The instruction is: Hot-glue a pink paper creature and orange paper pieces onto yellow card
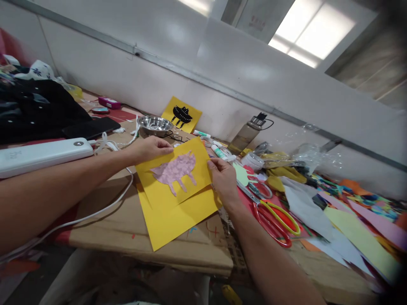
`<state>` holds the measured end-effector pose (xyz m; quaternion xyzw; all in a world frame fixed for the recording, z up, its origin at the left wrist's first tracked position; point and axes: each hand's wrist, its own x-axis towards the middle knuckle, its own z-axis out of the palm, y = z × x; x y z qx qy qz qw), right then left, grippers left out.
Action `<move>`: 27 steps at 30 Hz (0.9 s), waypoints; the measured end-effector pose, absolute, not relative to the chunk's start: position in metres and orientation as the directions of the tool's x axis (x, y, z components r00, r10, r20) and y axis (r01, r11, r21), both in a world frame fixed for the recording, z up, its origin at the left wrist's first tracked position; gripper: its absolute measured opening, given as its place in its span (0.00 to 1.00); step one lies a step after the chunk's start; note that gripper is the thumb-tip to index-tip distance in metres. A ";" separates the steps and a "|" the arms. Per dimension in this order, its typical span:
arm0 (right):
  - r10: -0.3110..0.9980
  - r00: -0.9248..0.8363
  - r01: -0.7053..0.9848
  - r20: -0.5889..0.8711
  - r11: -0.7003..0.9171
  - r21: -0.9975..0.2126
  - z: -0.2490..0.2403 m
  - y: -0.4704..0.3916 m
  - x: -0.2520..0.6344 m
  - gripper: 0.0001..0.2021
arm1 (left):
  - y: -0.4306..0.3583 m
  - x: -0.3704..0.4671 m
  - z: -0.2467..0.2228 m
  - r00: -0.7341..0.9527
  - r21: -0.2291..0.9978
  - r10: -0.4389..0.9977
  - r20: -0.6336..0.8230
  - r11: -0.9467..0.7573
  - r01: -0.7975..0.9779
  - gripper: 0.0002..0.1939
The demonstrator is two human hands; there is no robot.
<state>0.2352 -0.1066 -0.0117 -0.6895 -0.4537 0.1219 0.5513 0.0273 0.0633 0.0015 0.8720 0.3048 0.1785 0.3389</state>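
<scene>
Between my two hands is a yellow card [159, 186] bearing a mottled pink-purple paper cutout [178, 169] with several legs. My left hand [151, 149] pinches its upper left edge, and my right hand [222, 176] grips the right edge between thumb and fingers. Beneath it, a second yellow sheet [171, 228] lies on the cardboard-covered table. Close to my right hand are scissors [275, 220] with red and yellow handles and a pale green paper cutout [241, 174]. Another yellow card with a black cutout [182, 115] leans against the wall.
A steel bowl [155, 125], glue sticks [218, 151] and a bottle [246, 134] stand behind the cards. At left are a white power strip [44, 156], its cable [95, 218] and a dark phone [92, 127]. Coloured paper scraps [359, 220] cover the right side.
</scene>
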 end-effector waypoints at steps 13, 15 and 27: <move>0.749 0.518 0.526 0.414 0.102 -0.844 0.000 -0.087 0.248 0.14 | 0.033 0.021 0.029 0.722 0.948 0.656 -0.218 -0.035 0.317 0.13; 0.692 0.437 0.709 0.574 0.127 -0.693 0.005 -0.091 0.236 0.14 | 0.033 0.022 0.025 0.714 0.943 0.639 -0.285 0.054 0.328 0.10; 0.958 0.113 0.746 0.265 0.095 -0.659 -0.023 -0.108 0.206 0.08 | 0.030 0.023 0.006 0.765 0.826 0.389 -0.514 -0.016 0.563 0.09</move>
